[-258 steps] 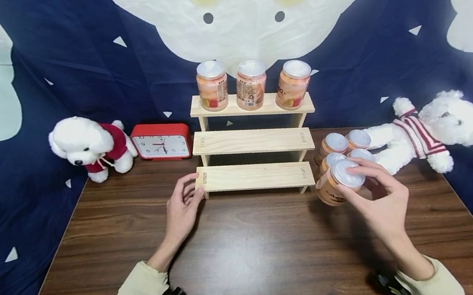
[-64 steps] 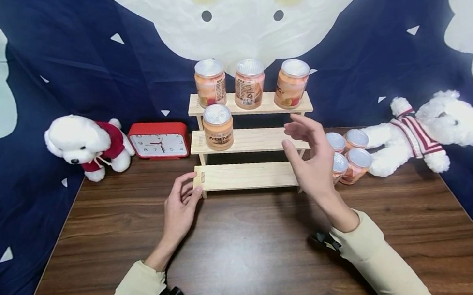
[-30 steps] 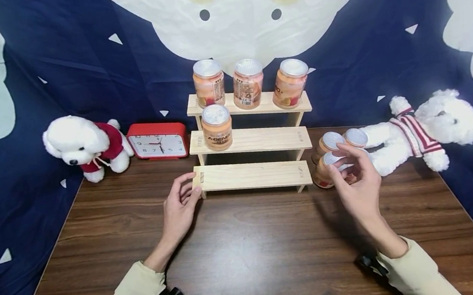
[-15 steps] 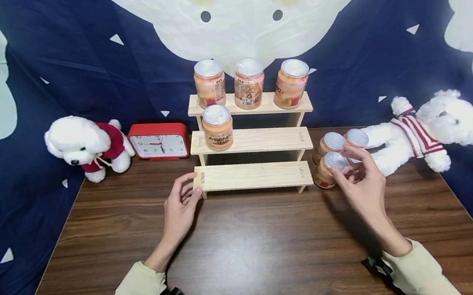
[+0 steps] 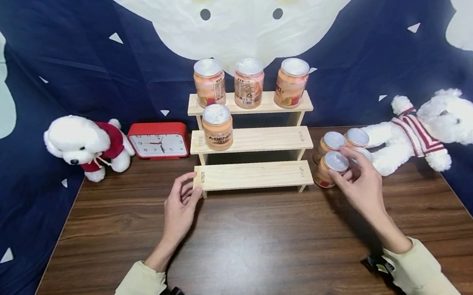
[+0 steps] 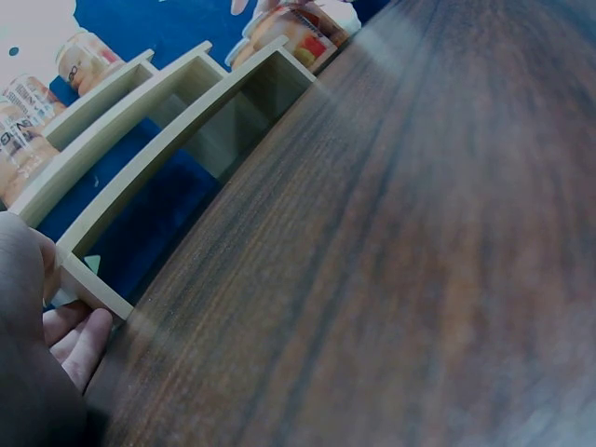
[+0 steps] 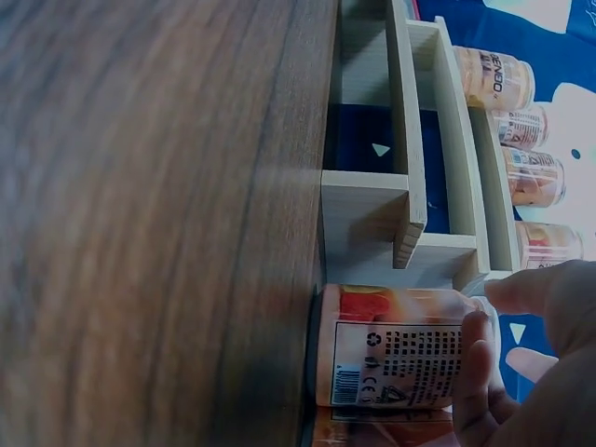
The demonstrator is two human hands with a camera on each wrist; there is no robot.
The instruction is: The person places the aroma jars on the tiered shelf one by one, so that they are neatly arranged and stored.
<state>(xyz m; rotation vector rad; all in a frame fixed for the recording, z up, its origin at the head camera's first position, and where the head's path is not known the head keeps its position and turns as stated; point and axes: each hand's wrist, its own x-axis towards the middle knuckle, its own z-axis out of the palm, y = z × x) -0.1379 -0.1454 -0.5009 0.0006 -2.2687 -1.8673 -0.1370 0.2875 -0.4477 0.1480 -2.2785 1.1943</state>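
My right hand (image 5: 361, 187) covers the fourth can in the cluster; only its rim shows. Fingers curl round the front can (image 5: 331, 169), silver-lidded, orange label, barcode facing my wrist, standing on the table (image 5: 249, 258) just right of the stepped shelf (image 5: 254, 175). Broad bare wood lies before it. My left hand (image 5: 180, 211) pinches the shelf's lower left corner.

A staged tabletop set, dressed like a home play corner

We see a dark wooden desk (image 5: 248, 253) backed by a draped navy cloth (image 5: 78, 63) printed with pale cartoon shapes. At the desk's far left corner sit a plush dog (image 5: 85, 145) and a red clock (image 5: 159, 140); a small wooden step shelf (image 5: 253, 140) stands at the far edge, and a plush bear (image 5: 427, 130) lies at the right edge.
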